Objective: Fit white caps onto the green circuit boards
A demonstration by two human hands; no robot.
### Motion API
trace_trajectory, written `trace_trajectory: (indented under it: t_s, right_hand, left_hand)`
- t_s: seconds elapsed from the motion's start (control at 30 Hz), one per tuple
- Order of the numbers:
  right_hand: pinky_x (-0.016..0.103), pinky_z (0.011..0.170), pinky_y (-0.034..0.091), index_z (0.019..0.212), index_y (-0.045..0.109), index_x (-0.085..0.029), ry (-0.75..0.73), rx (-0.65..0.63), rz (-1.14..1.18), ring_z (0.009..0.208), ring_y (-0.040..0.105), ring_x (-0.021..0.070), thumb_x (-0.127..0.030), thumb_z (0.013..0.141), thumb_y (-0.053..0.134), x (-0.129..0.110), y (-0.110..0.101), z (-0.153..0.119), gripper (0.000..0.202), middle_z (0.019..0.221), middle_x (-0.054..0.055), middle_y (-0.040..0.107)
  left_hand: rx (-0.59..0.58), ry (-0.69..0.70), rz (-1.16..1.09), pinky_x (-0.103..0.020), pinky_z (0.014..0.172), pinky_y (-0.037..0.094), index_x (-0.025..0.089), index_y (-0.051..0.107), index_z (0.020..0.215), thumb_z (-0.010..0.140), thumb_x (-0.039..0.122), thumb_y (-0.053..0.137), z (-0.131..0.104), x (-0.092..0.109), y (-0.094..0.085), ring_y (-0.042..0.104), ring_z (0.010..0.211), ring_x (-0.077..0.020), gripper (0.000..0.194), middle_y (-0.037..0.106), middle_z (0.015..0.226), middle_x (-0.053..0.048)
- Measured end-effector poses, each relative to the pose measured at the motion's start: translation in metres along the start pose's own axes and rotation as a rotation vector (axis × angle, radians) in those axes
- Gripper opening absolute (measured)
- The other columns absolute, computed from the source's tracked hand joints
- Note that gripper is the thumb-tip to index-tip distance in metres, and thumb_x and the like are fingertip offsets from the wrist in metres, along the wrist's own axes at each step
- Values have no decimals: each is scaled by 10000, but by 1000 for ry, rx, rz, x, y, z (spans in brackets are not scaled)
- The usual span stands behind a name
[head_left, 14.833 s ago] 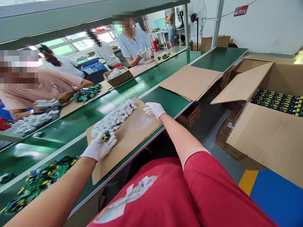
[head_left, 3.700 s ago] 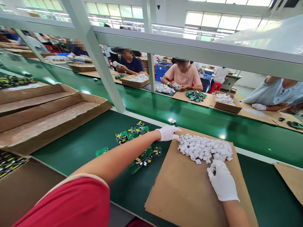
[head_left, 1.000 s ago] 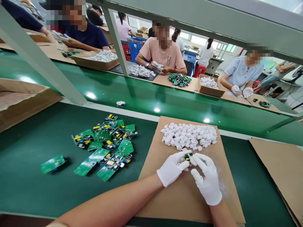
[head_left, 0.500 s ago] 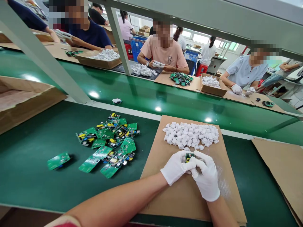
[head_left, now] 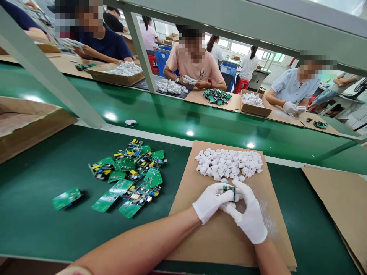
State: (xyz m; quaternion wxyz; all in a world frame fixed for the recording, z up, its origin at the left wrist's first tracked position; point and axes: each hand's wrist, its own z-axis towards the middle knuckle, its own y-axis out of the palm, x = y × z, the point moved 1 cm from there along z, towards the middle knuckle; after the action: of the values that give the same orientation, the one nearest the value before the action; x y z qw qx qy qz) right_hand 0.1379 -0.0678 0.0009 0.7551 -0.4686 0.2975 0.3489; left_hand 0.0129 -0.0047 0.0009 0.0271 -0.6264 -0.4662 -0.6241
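A small green circuit board (head_left: 228, 190) sits between my two white-gloved hands, over a cardboard sheet (head_left: 189, 233). My left hand (head_left: 211, 200) grips the board with the thumb across its near side. Around its right edge, my right hand (head_left: 248, 214) has its index finger at the far corner and its thumb lower down, close to the left fingers. Part of the board is covered by the gloves. Just beyond my hands lies a heap of small white wrapped pieces (head_left: 229, 163). To the left, a loose pile of green circuit boards (head_left: 126, 164) rests on the green bench.
One circuit board (head_left: 67, 198) lies apart at the left. A cardboard box (head_left: 31, 126) stands far left, and more cardboard (head_left: 338, 202) lies right. A metal post (head_left: 54, 65) rises at the left. Beyond a green belt (head_left: 172, 114), co-workers (head_left: 197, 61) handle similar parts.
My right thumb has moved down and away from the board, and more of the board's face shows. A white-topped board on the belt has shifted left. The view has shifted slightly.
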Motion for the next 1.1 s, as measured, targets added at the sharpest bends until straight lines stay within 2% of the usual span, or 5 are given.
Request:
trace_trajectory:
  t_s: [0.13, 0.27, 0.73, 0.93, 1.1]
  right_hand:
    - [338, 728, 547, 1311, 359, -207, 202, -18, 148, 882, 628, 203, -249, 764, 611, 4, 2, -1, 604, 1123, 99, 609]
    - [323, 740, 552, 1317, 377, -196, 240, -68, 169, 926, 627, 210, -271, 813, 555, 9, 4, 0, 539, 1091, 97, 640]
    - [426, 836, 502, 1007, 630, -300, -327, 137, -339, 1027, 556, 234, -166, 742, 635, 9, -1, -3, 297, 1125, 57, 584]
    - [390, 850, 505, 1207, 530, -257, -49, -112, -1, 1079, 553, 248, -233, 807, 528, 0, -8, 2, 400, 1305, 89, 486]
    - [352, 801, 529, 1321, 392, -226, 183, -93, 182, 977, 615, 231, -321, 814, 543, 6, -4, 3, 538, 1183, 93, 598]
  left_hand:
    - [74, -43, 41, -229, 536, 470, 128, 584, 888, 658, 364, 685, -2, 0, -2, 596, 594, -128, 344, 636, 761, -61]
    - [-58, -56, -29, -254, 581, 479, 131, 575, 1037, 724, 459, 589, -1, 0, -3, 626, 687, -171, 454, 647, 773, -95]
    - [-108, -53, 1, -264, 613, 492, 117, 569, 1036, 722, 392, 625, 1, -3, -4, 630, 620, -150, 421, 645, 684, -62]
    - [-51, 2, 86, -177, 472, 449, 123, 617, 963, 666, 361, 670, 0, -2, -4, 581, 592, -109, 384, 646, 802, -76]
    - [-24, -56, 141, -150, 401, 399, 106, 623, 951, 633, 355, 691, -1, 0, -1, 571, 589, -121, 410, 632, 738, -80]
